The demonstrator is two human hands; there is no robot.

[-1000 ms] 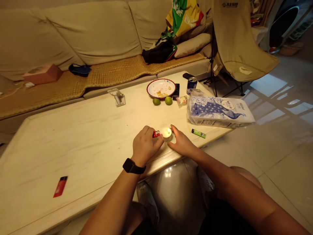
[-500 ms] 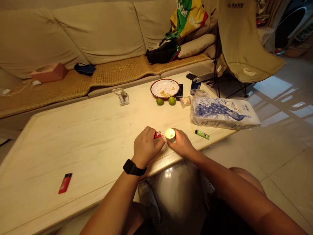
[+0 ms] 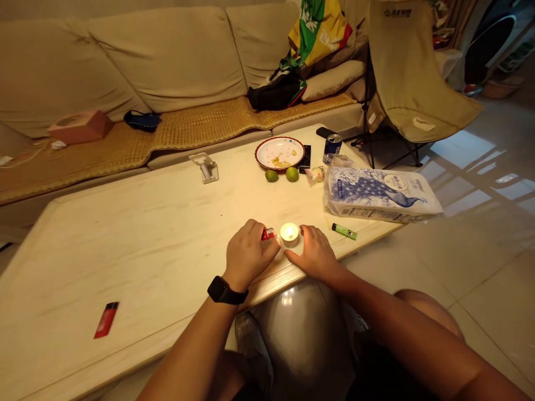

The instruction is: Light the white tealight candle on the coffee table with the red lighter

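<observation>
Left hand (image 3: 249, 249) grips a red lighter (image 3: 268, 234); right hand (image 3: 315, 253) has fingers spread wide; a lit candle (image 3: 290, 235) sits between both hands' fingertips; a careless nudge could spill wax or singe skin.

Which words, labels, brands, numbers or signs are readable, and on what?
"sipao" (probable): peacock-print tissue pack; its small print is blurred.
Too small or blurred: camping chair logo, drink can, snack wrapper, green lighter, loose red lighter, green-and-yellow bag.
Tealight: none visible.
</observation>
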